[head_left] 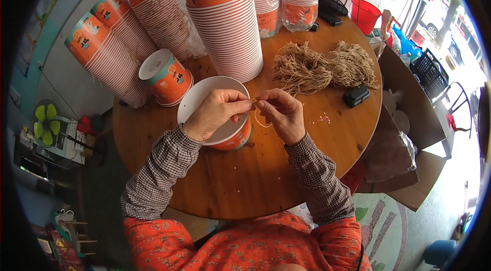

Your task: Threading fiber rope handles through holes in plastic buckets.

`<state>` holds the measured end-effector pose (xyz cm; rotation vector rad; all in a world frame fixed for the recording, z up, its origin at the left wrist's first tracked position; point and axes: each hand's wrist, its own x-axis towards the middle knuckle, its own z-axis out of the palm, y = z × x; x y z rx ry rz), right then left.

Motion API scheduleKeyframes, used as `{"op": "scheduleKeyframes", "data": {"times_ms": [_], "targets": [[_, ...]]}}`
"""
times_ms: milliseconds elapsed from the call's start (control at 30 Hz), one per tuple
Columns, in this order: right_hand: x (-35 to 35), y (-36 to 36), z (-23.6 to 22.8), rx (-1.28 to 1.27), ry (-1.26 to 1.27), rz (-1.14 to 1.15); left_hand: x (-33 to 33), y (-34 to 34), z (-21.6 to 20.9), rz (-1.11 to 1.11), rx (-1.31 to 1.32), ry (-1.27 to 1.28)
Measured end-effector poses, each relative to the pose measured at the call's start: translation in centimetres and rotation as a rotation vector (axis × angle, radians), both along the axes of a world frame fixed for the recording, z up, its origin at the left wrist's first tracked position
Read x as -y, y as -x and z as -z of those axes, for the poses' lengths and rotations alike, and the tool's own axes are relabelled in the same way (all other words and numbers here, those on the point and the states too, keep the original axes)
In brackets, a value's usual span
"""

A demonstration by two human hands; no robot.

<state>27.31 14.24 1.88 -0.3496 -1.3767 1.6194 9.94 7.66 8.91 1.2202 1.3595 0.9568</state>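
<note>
In front of me on the round wooden table stands an orange paper bucket (232, 142) with a white inside, its mouth facing up. Over its right rim my left hand (217, 111) and my right hand (282, 115) meet, fingertips pinched together. Between them is a thin tan cord (262, 123), looping down beside the bucket's right wall. Both hands are closed on this cord; its ends are hidden by the fingers. A small dark hole shows in the bucket's inner wall. Behind the hands rises a tall stack of nested buckets (225, 35).
Bundles of tan cord (327, 69) lie at the back right, near a small black case (356, 96). More bucket stacks (115, 61) lean at the left, beside a single bucket (169, 79). Small white bits (321, 118) dot the table (276, 184). A cardboard box (414, 168) stands right.
</note>
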Motion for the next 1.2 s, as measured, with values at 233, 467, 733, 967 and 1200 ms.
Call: {"op": "scheduleKeyframes", "data": {"times_ms": [233, 467, 733, 967, 1200], "targets": [[0.0, -0.1, 0.0, 0.016, -0.014, 0.083, 0.4, 0.2, 0.5, -0.012, -0.123, -0.185], [-0.4, 0.0, 0.1, 0.183, -0.449, 0.391, 0.8, 0.7, -0.5, -0.017, -0.022, -0.047], [0.0, -0.1, 0.0, 0.065, -0.474, 0.189, 0.5, -0.7, -0.4, 0.005, 0.107, -0.060], [-0.5, 0.1, 0.5, 0.010, -0.176, 0.101, 0.5, -1.3, -0.3, 0.017, 0.093, -0.088], [0.0, 0.2, 0.6, -0.073, 0.128, -0.062, 0.3, -1.1, 0.1, 0.011, 0.037, -0.083]]}}
